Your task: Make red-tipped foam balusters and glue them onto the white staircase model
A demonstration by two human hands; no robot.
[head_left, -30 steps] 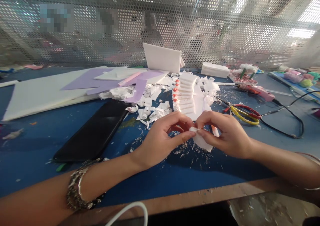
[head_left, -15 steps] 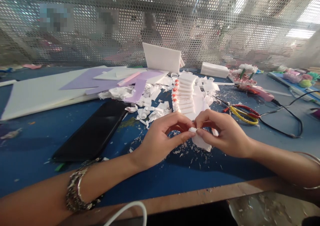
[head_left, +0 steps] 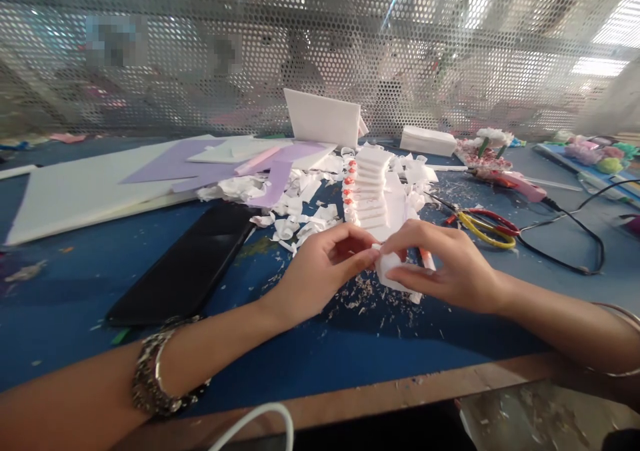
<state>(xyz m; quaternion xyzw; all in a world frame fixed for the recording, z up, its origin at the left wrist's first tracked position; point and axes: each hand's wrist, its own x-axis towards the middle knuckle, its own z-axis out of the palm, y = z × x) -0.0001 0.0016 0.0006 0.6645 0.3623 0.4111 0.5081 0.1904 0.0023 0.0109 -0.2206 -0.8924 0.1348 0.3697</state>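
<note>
Over the table's middle, the thumb and fingers of my left hand (head_left: 313, 271) pinch the left end of a small, thin white piece (head_left: 389, 264) that looks like foam sheet or paper. My right hand (head_left: 450, 264) grips the same piece from the right, its thumb and forefinger curved around it. The fingers partly cover the piece. Just beyond them stands a row of white folded strips (head_left: 373, 184), with small orange-red and white bits along its left side. An orange-and-white stick-like thing (head_left: 427, 259) lies partly behind my right hand.
White scraps (head_left: 315, 224) and shavings litter the blue table (head_left: 280, 364). A black phone-like slab (head_left: 185, 264) lies left, near white and lilac sheets (head_left: 165, 161). Right are red-and-yellow-handled scissors (head_left: 487, 231) and a pink corded tool (head_left: 525, 188). A perforated metal screen (head_left: 340, 51) rises behind.
My right fingers have spread slightly and shifted on the white piece, which now shows more of its face. My left hand keeps its pinch, slightly further left.
</note>
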